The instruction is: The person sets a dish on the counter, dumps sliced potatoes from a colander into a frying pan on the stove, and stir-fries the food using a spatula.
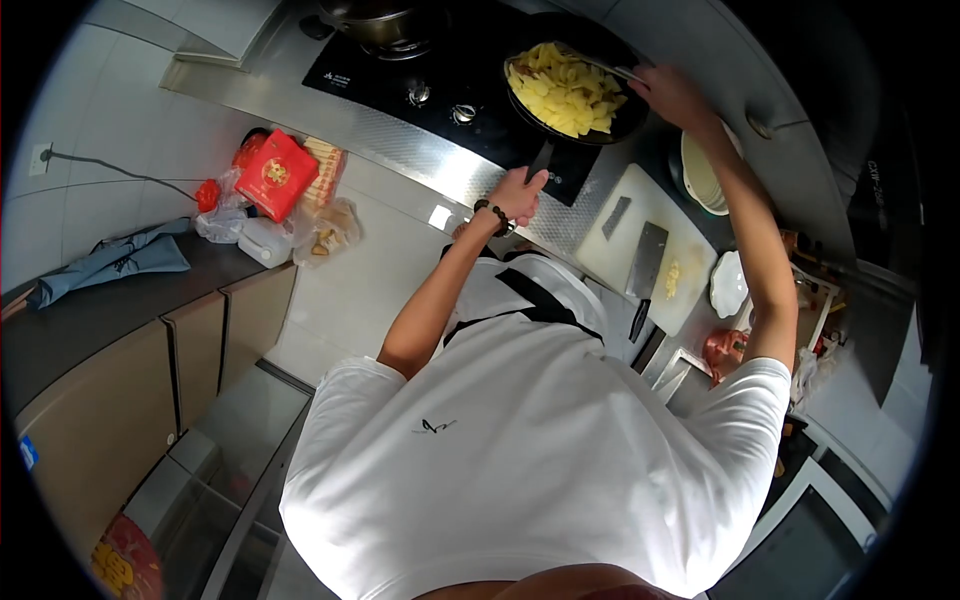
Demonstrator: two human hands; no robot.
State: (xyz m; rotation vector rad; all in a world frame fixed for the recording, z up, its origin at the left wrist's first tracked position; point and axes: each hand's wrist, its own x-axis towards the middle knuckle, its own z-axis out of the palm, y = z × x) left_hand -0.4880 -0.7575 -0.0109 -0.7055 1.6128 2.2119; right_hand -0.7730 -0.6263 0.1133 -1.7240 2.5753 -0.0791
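A dark frying pan (520, 108) sits on the right burner of the black gas stove (440, 85), full of yellow potato slices (565, 92). My left hand (518, 196) is closed around the pan's handle (541, 160), which points toward my body. At the far right side of the pan, my right hand (668, 93) grips a spatula (600, 64) by its handle. The spatula reaches over the pan's back rim, and its blade is hidden among the slices.
A white cutting board (625, 215) carries a cleaver (647, 262) and chopped garlic-like bits (672, 280). Beside it stand a pale bowl (705, 172) and a white dish (729, 284). A pot (375, 22) occupies the left burner. Red packaging (277, 175) lies on the left counter.
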